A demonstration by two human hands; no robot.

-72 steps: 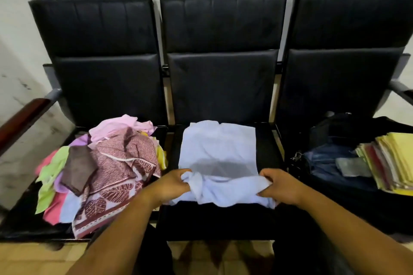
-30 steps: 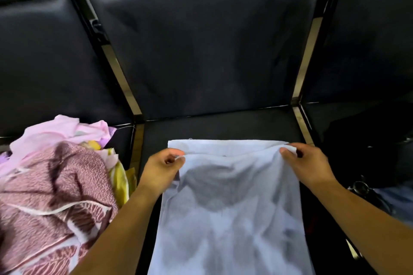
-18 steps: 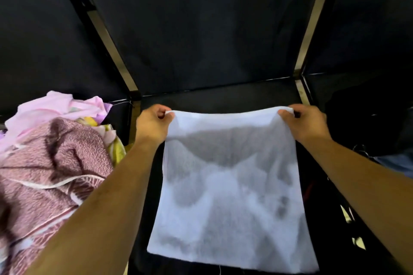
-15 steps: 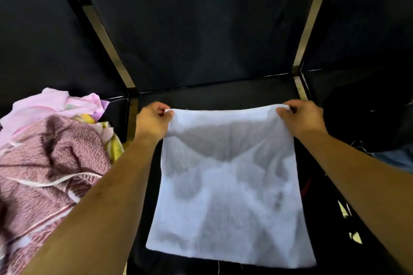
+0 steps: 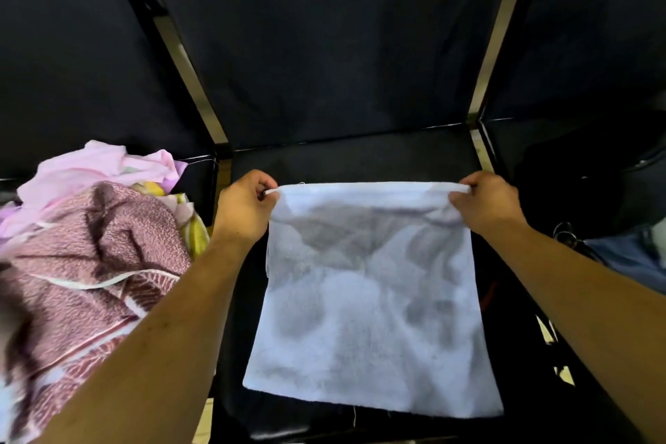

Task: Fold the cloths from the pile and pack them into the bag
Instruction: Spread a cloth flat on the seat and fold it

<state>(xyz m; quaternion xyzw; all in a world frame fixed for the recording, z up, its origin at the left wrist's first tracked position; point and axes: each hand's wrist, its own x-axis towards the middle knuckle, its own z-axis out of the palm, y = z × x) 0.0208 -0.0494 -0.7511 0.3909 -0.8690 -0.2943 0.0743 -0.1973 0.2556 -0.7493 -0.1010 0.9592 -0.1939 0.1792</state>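
Pinching the far corners of the white cloth [image 5: 367, 299], the left hand [image 5: 245, 209] and right hand [image 5: 484, 202] are stretching its edge between them. It is lying on the black seat [image 5: 360, 159], beside the pile [image 5: 90, 245].

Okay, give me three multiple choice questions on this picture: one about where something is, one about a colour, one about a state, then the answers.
1. Where is the pile of cloths relative to the held cloth? A. on its right B. on its left C. under it
2. What colour is the held cloth? A. pale blue-white B. dark green C. orange
3. What state is the held cloth in? A. balled up B. packed in the bag C. spread open, held by its top corners
Answers: B, the pile lies beyond the left hand; A, it shows pale against the black seat; C, the left hand and right hand each pinch a top corner.
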